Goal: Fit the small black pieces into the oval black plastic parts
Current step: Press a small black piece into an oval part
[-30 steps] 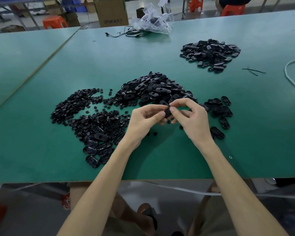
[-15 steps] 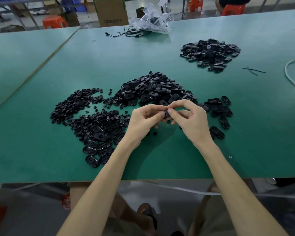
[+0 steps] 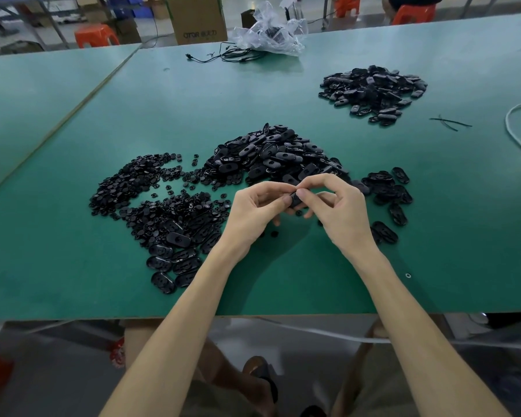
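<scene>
We see only a sliver of the black part point(image 3: 296, 200) between our left hand point(image 3: 251, 213) and right hand point(image 3: 342, 212); fingers cover the rest. The white cable point(image 3: 507, 121) runs off the right edge, the cardboard box point(image 3: 197, 21) off the top.

I'm in a factory workshop: my long green workbench point(image 3: 73, 266) is covered with heaps of small black plastic parts point(image 3: 271, 158). Behind it stand a cardboard box point(image 3: 197, 19), orange plastic stools point(image 3: 95, 36) and blue storage bins point(image 3: 127, 7).
</scene>
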